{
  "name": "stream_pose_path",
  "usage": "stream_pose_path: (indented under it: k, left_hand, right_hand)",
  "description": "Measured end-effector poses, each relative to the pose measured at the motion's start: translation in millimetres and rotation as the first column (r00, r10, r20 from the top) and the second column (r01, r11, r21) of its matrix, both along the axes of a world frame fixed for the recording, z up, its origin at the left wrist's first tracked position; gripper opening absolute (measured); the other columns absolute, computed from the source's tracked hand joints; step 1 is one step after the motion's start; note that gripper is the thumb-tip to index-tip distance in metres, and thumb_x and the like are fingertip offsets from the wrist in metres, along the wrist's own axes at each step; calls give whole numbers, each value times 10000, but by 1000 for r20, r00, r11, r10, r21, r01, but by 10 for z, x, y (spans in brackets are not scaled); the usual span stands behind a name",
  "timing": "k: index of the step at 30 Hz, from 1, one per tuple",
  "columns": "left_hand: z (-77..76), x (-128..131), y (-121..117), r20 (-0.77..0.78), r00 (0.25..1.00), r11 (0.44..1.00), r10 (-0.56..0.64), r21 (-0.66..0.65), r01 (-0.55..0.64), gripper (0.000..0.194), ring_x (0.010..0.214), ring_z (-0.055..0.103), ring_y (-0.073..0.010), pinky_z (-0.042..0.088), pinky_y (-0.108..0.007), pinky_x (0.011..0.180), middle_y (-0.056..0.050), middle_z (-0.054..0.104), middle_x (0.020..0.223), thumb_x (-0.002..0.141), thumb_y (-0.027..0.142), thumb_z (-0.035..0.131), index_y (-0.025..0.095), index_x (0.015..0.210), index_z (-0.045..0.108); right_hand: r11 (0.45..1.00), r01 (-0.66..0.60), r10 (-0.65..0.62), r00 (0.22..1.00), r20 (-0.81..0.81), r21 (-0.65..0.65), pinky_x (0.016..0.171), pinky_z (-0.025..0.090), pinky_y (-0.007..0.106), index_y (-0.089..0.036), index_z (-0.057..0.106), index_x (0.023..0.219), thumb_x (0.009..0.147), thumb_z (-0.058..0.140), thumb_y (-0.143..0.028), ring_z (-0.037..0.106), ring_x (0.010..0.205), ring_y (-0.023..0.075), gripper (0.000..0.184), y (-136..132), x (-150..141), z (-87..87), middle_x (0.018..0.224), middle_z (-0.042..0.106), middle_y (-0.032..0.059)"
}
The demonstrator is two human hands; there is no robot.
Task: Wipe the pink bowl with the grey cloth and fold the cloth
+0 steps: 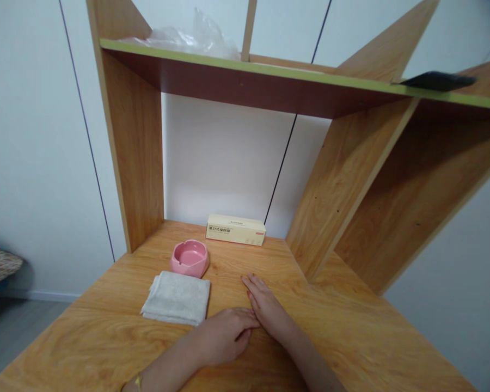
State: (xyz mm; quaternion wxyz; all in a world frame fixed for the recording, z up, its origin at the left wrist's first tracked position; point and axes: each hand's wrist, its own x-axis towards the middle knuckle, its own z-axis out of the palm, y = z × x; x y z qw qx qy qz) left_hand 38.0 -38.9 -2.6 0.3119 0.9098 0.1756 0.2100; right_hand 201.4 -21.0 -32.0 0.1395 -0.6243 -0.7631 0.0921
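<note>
My right hand lies flat on the wooden desk, fingers stretched forward and to the left, with nothing in it. Against its side rests my left hand, loosely bent, fingers pointing right and the thumb apart below them; I see nothing held. A folded grey-white cloth lies just left of my left hand, not gripped. Behind the cloth stands a pink ashtray with angular sides and notches in its rim. Farther back, a cream-coloured long box with printed lettering sits by the wall.
A shelf spans above the desk, carried by upright wooden panels on the left and right. On top lie a clear plastic bag and a flat dark object. Patterned fabric shows at far left.
</note>
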Motion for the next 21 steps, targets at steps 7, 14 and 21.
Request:
stream_pose_path:
  k: [7, 14, 21]
  left_hand:
    - [9, 4, -6, -26, 1000, 1000, 5, 2, -5, 451, 1050, 512, -143, 341, -247, 942, 0, 578, 1145, 736, 2, 375, 220, 1080, 568]
    - [-10, 7, -10, 3, 1000, 1000, 7, 2, -7, 458, 1043, 515, -133, 338, -233, 941, 4, 584, 1134, 726, -12, 377, 221, 1068, 574]
    - [-11, 6, -1, -9, 1000, 1000, 2, 10, -2, 453, 1032, 523, -141, 347, -242, 933, -3, 588, 1128, 730, -8, 385, 222, 1070, 575]
  right_hand:
    - [1000, 7, -7, 1000, -18, 18, 1054, 203, 363, -86, 431, 1261, 841, 268, -157, 275, 1262, 186, 456, 1, 1, -22, 1352, 354, 120]
    - [1000, 7, -7, 1000, -7, -3, 1057, 198, 363, -77, 420, 1268, 831, 276, -139, 275, 1262, 190, 464, -8, -11, 13, 1353, 349, 127]
    - [1000, -1, 1, 1000, 7, -15, 1057, 196, 368, -72, 409, 1274, 827, 281, -126, 264, 1267, 196, 468, 2, -12, 15, 1359, 336, 133]
